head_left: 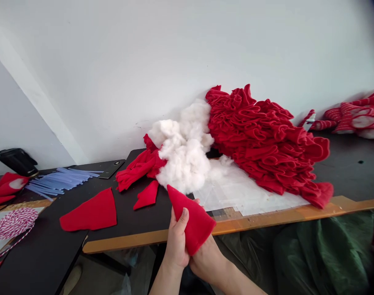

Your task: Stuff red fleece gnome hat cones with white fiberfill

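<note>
Red felt cone (191, 219) between hands (176, 246) (white stuffing behind (183, 159))

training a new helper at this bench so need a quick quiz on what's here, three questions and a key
1. Which has its thumb on the front of the folded red felt piece: the left hand or the right hand?
2. True or false: the white fibre stuffing touches the heap of ruffled red felt.
3. What two colours make up the twine coil at the far left?

Key: 1. left hand; 2. true; 3. red and white
</note>
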A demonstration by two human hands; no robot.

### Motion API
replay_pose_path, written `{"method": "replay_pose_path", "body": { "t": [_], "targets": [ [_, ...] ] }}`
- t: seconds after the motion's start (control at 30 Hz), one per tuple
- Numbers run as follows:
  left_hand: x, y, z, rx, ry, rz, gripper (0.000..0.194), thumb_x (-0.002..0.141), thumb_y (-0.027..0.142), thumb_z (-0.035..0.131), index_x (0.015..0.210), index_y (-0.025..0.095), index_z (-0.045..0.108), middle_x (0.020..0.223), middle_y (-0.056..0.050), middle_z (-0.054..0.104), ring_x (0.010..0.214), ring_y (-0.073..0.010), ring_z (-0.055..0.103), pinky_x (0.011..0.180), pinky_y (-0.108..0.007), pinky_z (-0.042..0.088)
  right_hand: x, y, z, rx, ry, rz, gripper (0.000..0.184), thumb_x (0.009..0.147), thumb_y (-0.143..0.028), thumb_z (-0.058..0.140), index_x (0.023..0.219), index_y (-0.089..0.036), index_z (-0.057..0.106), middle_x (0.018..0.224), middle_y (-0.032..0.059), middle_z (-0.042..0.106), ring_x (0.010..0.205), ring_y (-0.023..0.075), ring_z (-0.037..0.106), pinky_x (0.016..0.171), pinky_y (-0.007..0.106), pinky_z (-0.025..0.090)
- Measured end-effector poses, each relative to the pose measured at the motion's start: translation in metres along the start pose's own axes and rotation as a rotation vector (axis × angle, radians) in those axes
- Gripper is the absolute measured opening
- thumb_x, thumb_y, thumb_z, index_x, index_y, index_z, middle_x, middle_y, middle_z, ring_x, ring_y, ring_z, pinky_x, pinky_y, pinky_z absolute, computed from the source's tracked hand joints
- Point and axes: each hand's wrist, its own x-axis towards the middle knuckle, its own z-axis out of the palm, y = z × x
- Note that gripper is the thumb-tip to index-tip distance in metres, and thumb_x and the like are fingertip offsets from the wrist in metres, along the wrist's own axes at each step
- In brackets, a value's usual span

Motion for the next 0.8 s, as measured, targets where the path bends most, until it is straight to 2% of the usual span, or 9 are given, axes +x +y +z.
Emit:
{"method": "replay_pose_path", "body": {
  "t": [0.1,0.23,0.33,0.4,0.47,0.53,0.63,0.73,0.8],
  "targets": [
    [0.002,-0.001,-0.002,-0.005,-0.004,0.005,0.067,0.081,0.038,0.059,0.14,0.024,0.031,0.112,-0.013,0.066,0.105,-0.0282,0.061,0.093,-0.043,0.045,0.007,0.003,-0.018,0.039,-0.044,-0.087,0.065,0.077,-0.011,0.042,0.141,-0.01,0.03,0.129,0.0207,0.052,0.118,0.0391,0.049,0.089,0.06,0.047],
    [0.008,0.001,-0.008,-0.025,-0.027,0.081,0.064,0.082,0.042,0.057,0.139,0.025,0.033,0.112,-0.012,0.066,0.103,-0.0267,0.062,0.093,-0.042,0.045,0.009,0.006,-0.03,0.098,0.072,-0.075,0.062,0.079,-0.01,0.039,0.14,-0.006,0.029,0.127,0.0235,0.052,0.118,0.0381,0.049,0.087,0.059,0.048],
    [0.012,0.003,-0.01,-0.067,0.032,0.129,0.063,0.08,0.044,0.059,0.137,0.027,0.036,0.108,-0.011,0.067,0.099,-0.0262,0.064,0.09,-0.042,0.047,0.002,0.0,-0.031,0.166,0.103,-0.009,0.062,0.079,-0.003,0.038,0.14,-0.011,0.03,0.133,0.0183,0.048,0.129,0.0342,0.037,0.099,0.057,0.04],
    [0.013,0.0,-0.01,-0.12,0.06,0.11,0.062,0.08,0.046,0.059,0.135,0.03,0.037,0.11,-0.01,0.066,0.098,-0.0262,0.064,0.088,-0.042,0.048,-0.001,-0.006,-0.033,0.228,0.112,0.067,0.065,0.078,0.0,0.036,0.141,-0.012,0.028,0.137,0.0171,0.043,0.134,0.0331,0.028,0.103,0.057,0.036],
    [0.013,-0.004,-0.009,-0.155,0.059,0.054,0.06,0.079,0.048,0.059,0.133,0.031,0.039,0.111,-0.008,0.065,0.096,-0.0256,0.065,0.086,-0.042,0.049,0.0,-0.009,-0.036,0.325,0.082,0.096,0.068,0.076,0.0,0.035,0.142,-0.011,0.024,0.139,0.0179,0.04,0.135,0.0324,0.026,0.102,0.056,0.039],
    [0.012,-0.007,-0.007,-0.167,0.064,0.004,0.056,0.078,0.048,0.059,0.128,0.028,0.045,0.106,-0.008,0.067,0.089,-0.0237,0.066,0.083,-0.04,0.051,0.003,-0.009,-0.041,0.41,-0.004,0.068,0.072,0.072,-0.001,0.037,0.142,-0.01,0.023,0.137,0.0185,0.042,0.133,0.0316,0.03,0.1,0.054,0.041],
    [0.014,-0.002,-0.005,-0.199,0.129,-0.019,0.041,0.08,0.045,0.059,0.112,0.018,0.057,0.092,-0.008,0.069,0.076,-0.0185,0.067,0.075,-0.031,0.053,0.006,-0.005,-0.049,0.393,-0.051,0.014,0.068,0.073,0.001,0.039,0.139,-0.011,0.03,0.134,0.0174,0.044,0.131,0.032,0.032,0.103,0.055,0.038],
    [0.02,0.009,-0.006,-0.248,0.205,-0.101,0.037,0.084,0.045,0.053,0.09,0.01,0.062,0.076,-0.009,0.069,0.063,-0.0158,0.065,0.062,-0.025,0.052,0.0,-0.001,-0.053,0.309,0.123,0.06,0.055,0.08,0.002,0.038,0.132,-0.016,0.041,0.136,0.0158,0.041,0.131,0.0324,0.03,0.102,0.056,0.037],
    [0.025,0.014,-0.005,-0.264,0.243,-0.118,0.041,0.085,0.047,0.048,0.083,0.008,0.062,0.073,-0.01,0.068,0.061,-0.0169,0.064,0.06,-0.027,0.052,-0.006,0.003,-0.053,0.307,0.271,0.172,0.044,0.084,-0.001,0.041,0.123,-0.02,0.049,0.13,0.0142,0.044,0.122,0.0292,0.04,0.096,0.05,0.044]
  ]
}}
